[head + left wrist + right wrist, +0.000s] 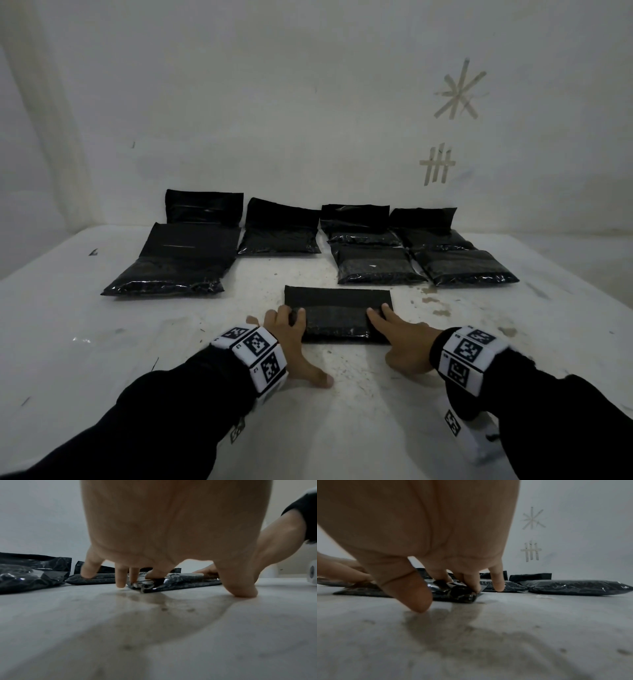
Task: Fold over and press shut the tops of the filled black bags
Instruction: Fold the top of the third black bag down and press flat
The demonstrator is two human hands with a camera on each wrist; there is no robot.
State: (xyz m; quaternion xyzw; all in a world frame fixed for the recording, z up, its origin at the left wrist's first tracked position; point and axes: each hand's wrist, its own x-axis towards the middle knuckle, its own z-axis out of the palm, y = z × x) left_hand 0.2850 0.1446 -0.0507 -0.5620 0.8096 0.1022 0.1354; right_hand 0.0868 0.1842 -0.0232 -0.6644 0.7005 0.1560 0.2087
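A small filled black bag [337, 317] lies flat on the white table in front of me, with a flat matte strip along its far side. My left hand [294, 337] presses its fingers down on the bag's left end, thumb spread out on the table. My right hand [399, 337] presses on the bag's right end, also with its thumb on the table. In the left wrist view the left hand's fingertips [150, 576] bear on the crinkled corner of the bag [181, 583]. In the right wrist view the right hand's fingers [471, 581] push on the bag [455, 595].
Several more black bags lie in rows toward the wall: a large one at left [178, 263], one in the middle [279, 229], and compact ones at right [375, 263] [462, 265]. The stained table [342, 394] ends at a white wall with tape marks [459, 92].
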